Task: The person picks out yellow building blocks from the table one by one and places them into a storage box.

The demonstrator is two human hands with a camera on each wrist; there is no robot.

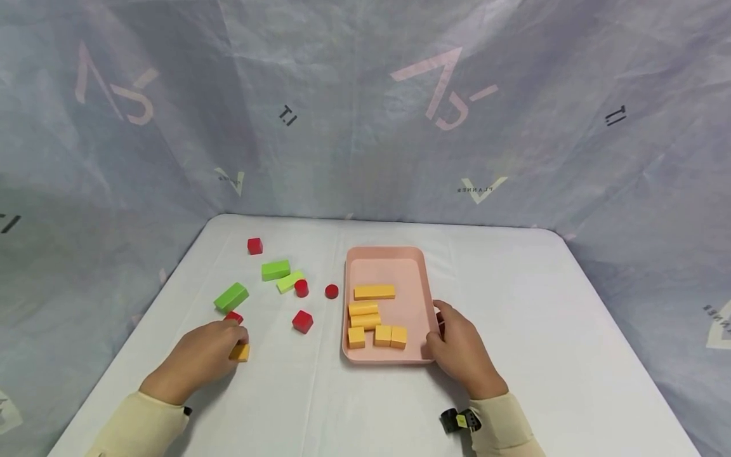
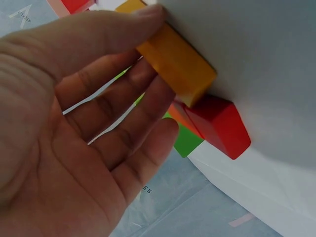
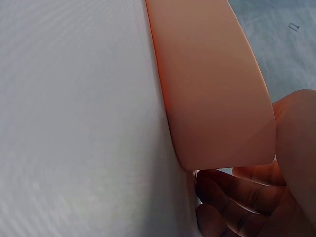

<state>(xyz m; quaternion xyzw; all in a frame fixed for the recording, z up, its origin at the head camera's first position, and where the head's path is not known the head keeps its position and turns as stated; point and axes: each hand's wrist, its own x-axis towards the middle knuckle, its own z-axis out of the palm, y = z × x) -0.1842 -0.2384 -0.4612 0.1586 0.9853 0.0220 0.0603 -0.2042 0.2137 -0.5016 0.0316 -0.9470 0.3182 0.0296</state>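
Observation:
My left hand (image 1: pixel 205 352) is at the left of the table, pinching a yellow block (image 2: pixel 177 64) between thumb and fingers. Just beyond it lies a red block (image 2: pixel 222 126), partly hidden by the hand in the head view. My right hand (image 1: pixel 462 346) grips the near right corner of a pink tray (image 1: pixel 411 273), its thumb at the rim. Inside the tray are a long yellow block (image 1: pixel 374 292), two yellow half-round or cylindrical pieces (image 1: pixel 364 321) and three yellow cubes (image 1: pixel 391 336).
Left of the tray lie green blocks (image 1: pixel 231 297), a light green block (image 1: pixel 290 282), red cubes (image 1: pixel 302 322) and red round pieces (image 1: pixel 301 289). Another red cube (image 1: pixel 254 246) sits farther back. Grey printed sheeting (image 1: pixel 354 127) rises behind the white table (image 1: pixel 514 304).

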